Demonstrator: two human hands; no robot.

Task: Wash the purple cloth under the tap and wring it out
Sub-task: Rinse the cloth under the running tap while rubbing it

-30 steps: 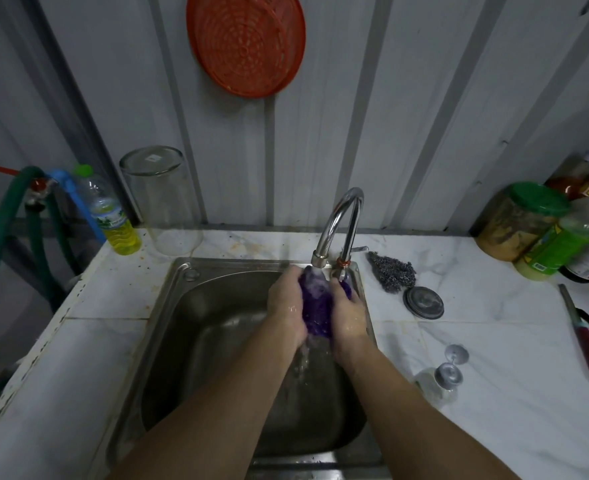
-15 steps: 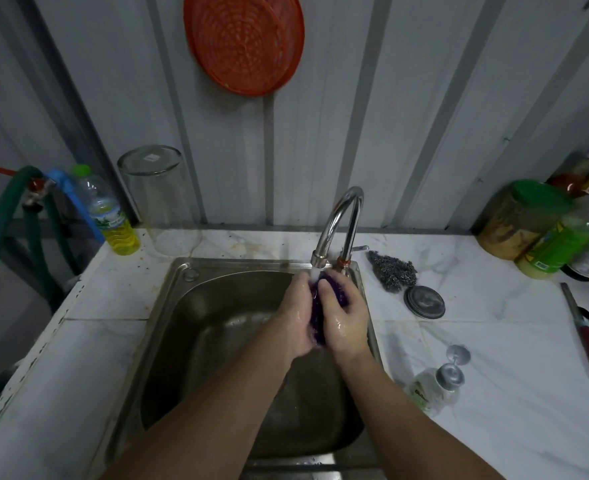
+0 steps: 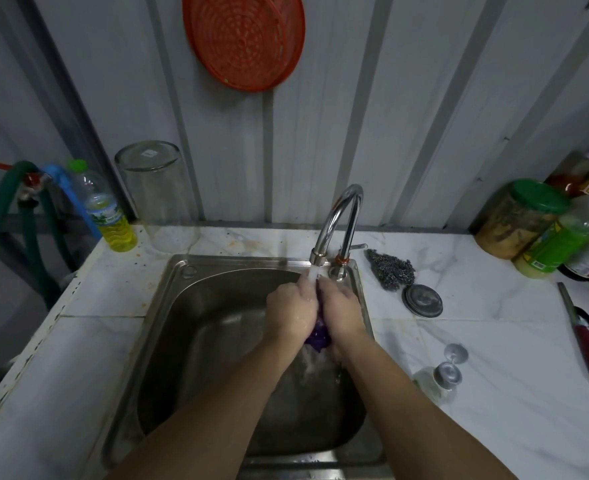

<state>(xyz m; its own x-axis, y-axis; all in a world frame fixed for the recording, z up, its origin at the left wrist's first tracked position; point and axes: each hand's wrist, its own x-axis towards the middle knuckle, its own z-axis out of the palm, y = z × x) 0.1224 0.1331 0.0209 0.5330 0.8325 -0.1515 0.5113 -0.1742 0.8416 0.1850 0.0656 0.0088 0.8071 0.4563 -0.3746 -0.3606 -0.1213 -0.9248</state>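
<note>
The purple cloth is bunched between my two hands over the steel sink, with only a small wet lump showing below my palms. My left hand and my right hand press together around it, fingers closed. Water runs from the chrome tap onto my fingertips just under the spout and drips down into the basin.
A steel scourer and a round metal lid lie right of the tap. A soap pump bottle lies on the white counter. Jars and bottles stand at the far right, an upturned glass jar and an oil bottle at the left.
My hands have closed together over the cloth, hiding most of it, and the lump now hangs lower, below my palms. Water keeps running.
</note>
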